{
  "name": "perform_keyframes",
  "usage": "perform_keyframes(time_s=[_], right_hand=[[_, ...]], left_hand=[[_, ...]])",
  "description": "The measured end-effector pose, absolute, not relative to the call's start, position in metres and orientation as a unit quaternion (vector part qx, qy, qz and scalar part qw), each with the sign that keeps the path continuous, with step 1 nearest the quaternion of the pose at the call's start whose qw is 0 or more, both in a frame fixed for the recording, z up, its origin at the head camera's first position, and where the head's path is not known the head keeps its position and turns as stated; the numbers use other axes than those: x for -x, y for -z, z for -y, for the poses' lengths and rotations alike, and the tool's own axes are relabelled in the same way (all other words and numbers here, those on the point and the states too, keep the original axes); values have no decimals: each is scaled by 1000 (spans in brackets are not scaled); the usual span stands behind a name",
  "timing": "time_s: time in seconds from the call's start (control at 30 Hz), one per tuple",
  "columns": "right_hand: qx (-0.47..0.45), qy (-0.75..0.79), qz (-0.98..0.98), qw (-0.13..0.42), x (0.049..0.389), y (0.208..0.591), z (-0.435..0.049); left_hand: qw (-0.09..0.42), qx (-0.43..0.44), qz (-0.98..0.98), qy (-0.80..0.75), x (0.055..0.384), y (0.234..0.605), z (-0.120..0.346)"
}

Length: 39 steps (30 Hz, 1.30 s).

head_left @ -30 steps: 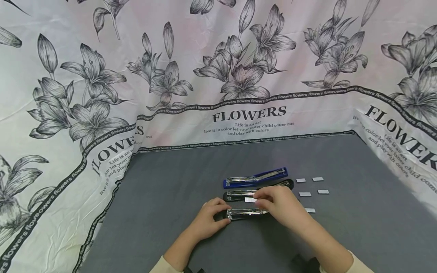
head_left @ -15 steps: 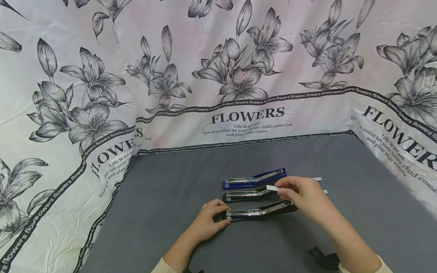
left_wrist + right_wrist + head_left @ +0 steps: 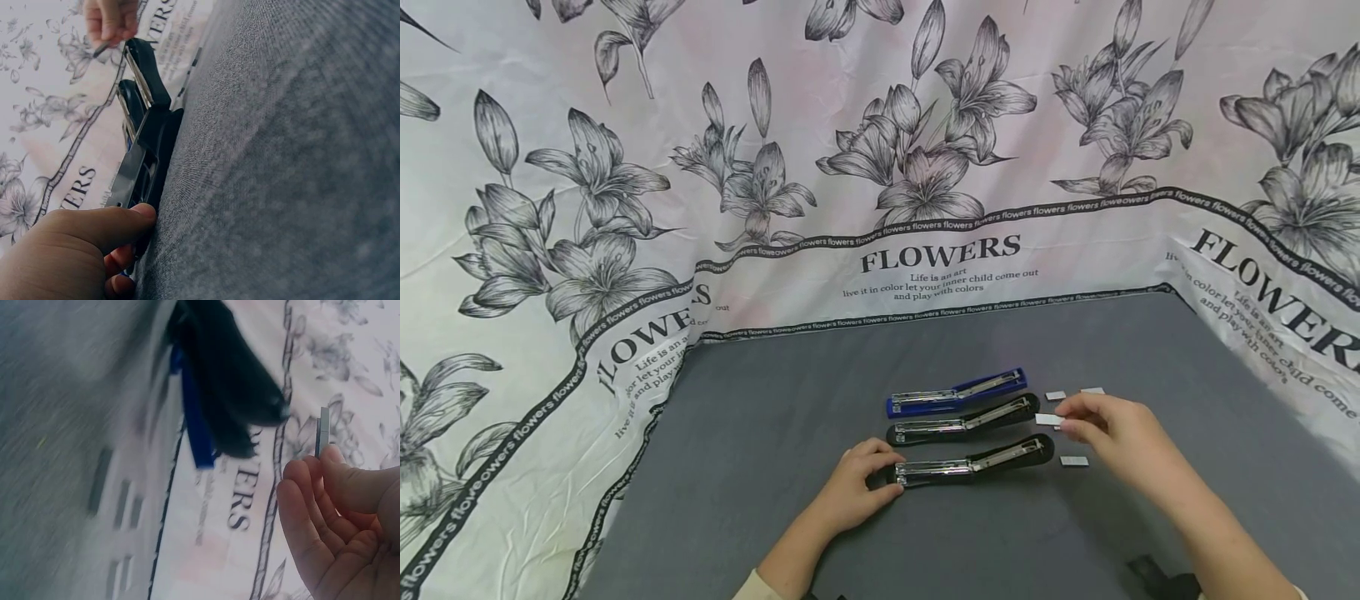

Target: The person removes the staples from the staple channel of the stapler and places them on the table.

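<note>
My left hand (image 3: 856,483) grips the left end of the nearest black stapler (image 3: 936,470), thumb (image 3: 142,212) along its side. That stapler lies unfolded, its metal channel showing. Behind it are a second black stapler (image 3: 928,428) and a blue stapler (image 3: 921,400), both unfolded as well. My right hand (image 3: 1123,429) is raised off the right ends of the staplers. Between thumb and fingertips it pinches a short strip of staples (image 3: 1047,420), seen edge-on in the right wrist view.
Several more staple strips lie right of the staplers, one strip (image 3: 1074,461) nearest and another strip (image 3: 1056,396) farther back; my right hand partly covers others. A grey cloth (image 3: 775,400) covers the table. Flower-printed curtain (image 3: 940,183) hangs around its back and sides.
My right hand has moved right, from above the nearest stapler to past the staplers' right ends, carrying the staple strip. My left hand has stayed on the nearest stapler.
</note>
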State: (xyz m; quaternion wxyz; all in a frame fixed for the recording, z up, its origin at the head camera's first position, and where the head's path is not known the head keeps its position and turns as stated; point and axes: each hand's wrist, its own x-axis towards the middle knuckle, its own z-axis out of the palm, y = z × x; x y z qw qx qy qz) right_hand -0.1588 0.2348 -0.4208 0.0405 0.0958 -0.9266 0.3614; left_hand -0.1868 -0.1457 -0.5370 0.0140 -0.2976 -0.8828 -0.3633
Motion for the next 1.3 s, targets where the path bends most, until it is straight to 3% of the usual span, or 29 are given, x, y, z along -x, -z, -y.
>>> perform_keyframes(time_s=[0.47, 1.3], right_hand=[[-89, -287, 951, 72, 157, 457, -290], [-86, -245, 966, -5, 166, 490, -328]], left_hand=[[8, 289, 883, 369, 188, 537, 144], [10, 293, 883, 367, 187, 536, 145]])
